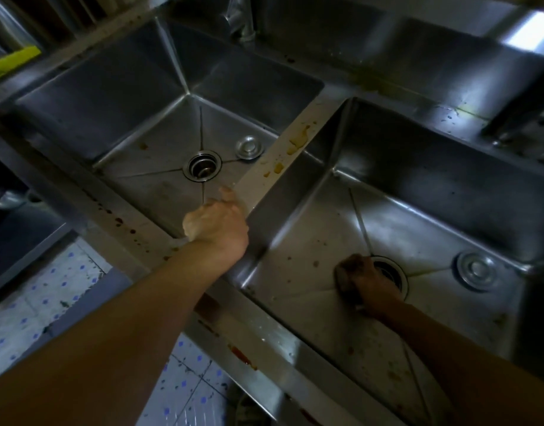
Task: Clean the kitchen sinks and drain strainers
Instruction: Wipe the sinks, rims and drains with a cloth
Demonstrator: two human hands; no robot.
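The right hand (367, 279) reaches down into the right sink (433, 192), its grip curled round a dark scouring pad (346, 279) pressed to the basin floor just beside the drain (390, 272). The left hand (217, 222) rests on the divider (273, 167) between the basins, fingers curled over its edge. Farther off, the left sink (135, 96) shows its drain strainer (202, 166), with a loose stopper (249, 147) lying near it.

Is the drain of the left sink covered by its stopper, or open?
Open. The round metal stopper lies on the left steel sink's floor, beside the uncovered drain hole.
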